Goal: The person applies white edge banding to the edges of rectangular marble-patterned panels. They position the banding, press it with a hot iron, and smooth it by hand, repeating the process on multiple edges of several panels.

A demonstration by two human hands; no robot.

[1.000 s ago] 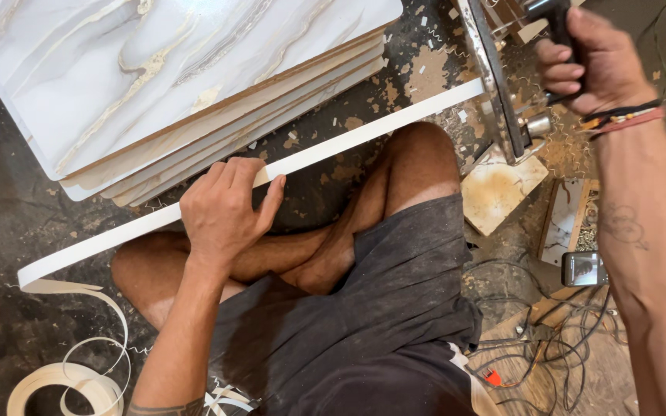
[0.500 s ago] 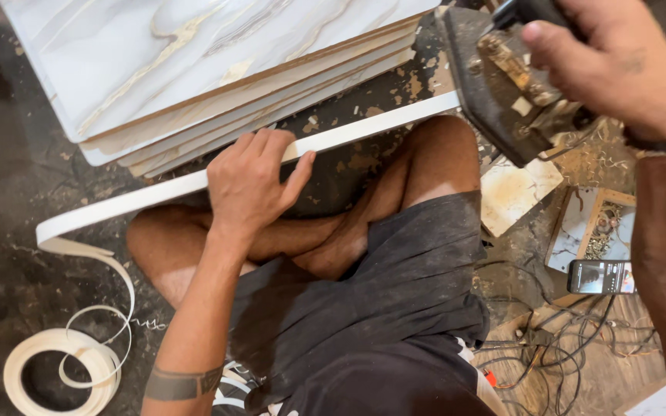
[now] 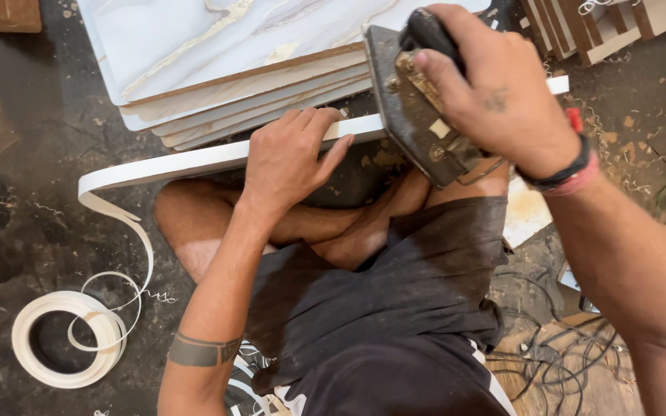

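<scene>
From the head camera, a long white board point(image 3: 194, 160) stands on its edge across the seated person's crossed legs, its narrow top edge facing up and running from the left of the scene up toward the far right. A white edge-banding strip point(image 3: 129, 231) hangs off the board's left end and curls down to a roll of white tape point(image 3: 67, 337) on the dark floor point(image 3: 17, 192) at the near left. Just beyond the board lies a stack of marble-patterned panels point(image 3: 217, 54). The left hand point(image 3: 290, 158) lies palm down over the board's top edge near its middle, fingers curled over the far side and clasping it. The right hand point(image 3: 502, 92) is clenched around the black handle of an old clothes iron point(image 3: 418, 115), whose worn metal soleplate tilts over the board just right of the left hand; whether it touches the edge cannot be told. Tangled cables point(image 3: 556, 362) lie at the near right.
</scene>
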